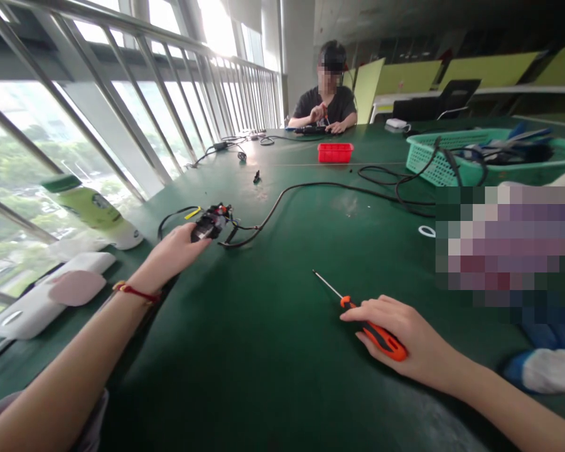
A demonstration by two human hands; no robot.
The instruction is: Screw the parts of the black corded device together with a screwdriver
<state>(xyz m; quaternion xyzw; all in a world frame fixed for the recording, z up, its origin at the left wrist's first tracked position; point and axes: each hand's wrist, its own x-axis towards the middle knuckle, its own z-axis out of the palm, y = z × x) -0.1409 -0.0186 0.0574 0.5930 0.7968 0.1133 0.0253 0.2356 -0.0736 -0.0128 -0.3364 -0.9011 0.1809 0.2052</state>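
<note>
At left centre, my left hand (pixel 179 248) grips the near end of a small black electronic device (pixel 211 223) with its inside and thin coloured wires showing. Most of that hand's fingers are hidden behind the device. A black cable (pixel 282 194) runs from near the device's right side across the table. In my right hand (pixel 405 326) is a screwdriver (pixel 381 339) with an orange and black handle, held low over the table with fingers above and thumb below. Its thin metal shaft points up and left, away from the device.
The green table (pixel 263 351) also bears a red basket (pixel 335 152), a teal basket (pixel 433 164) of tools, a white ring (pixel 426 231) and a small black part (pixel 257 177). A bottle (pixel 94 210) and a white case (pixel 42 301) stand left. Across sits a person (pixel 327 103) handling a tool.
</note>
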